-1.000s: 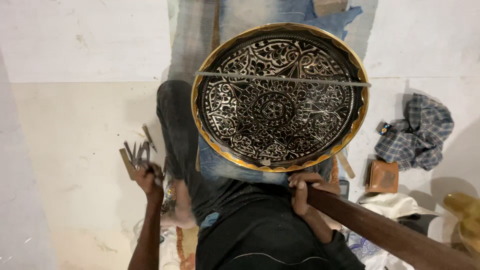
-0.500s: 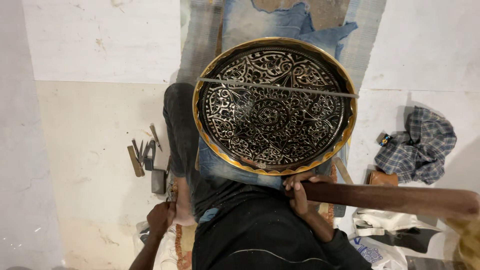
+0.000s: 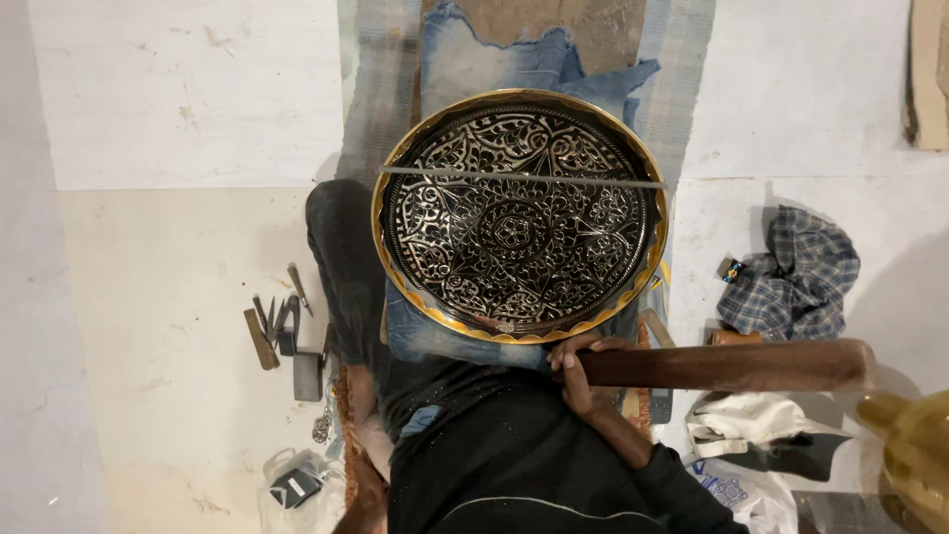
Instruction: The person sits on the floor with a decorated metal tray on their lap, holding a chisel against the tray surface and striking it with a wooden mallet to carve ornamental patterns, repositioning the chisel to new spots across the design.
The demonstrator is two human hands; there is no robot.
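A large round metal tray point(image 3: 519, 213), black with silver floral engraving and a gold rim point(image 3: 395, 287), rests tilted on my lap over a denim cloth point(image 3: 474, 59). A thin metal rod point(image 3: 524, 178) lies across its upper part. My right hand point(image 3: 583, 371) sits just below the tray's lower rim, closed around the end of a thick brown wooden handle point(image 3: 732, 366) that runs out to the right. My left hand is out of view. My black shirt point(image 3: 514, 455) fills the bottom centre.
Small chisels and a hammer point(image 3: 282, 331) lie on the pale floor at left. A checked cloth point(image 3: 796, 272) lies at right, white cloth and bags point(image 3: 736, 425) below it. A brass vessel point(image 3: 914, 455) stands bottom right, a clear bag point(image 3: 297, 485) bottom left.
My left hand has drawn back from the tools on the floor and dropped out of view. My right hand has stayed closed on the wooden handle by the tray's rim.
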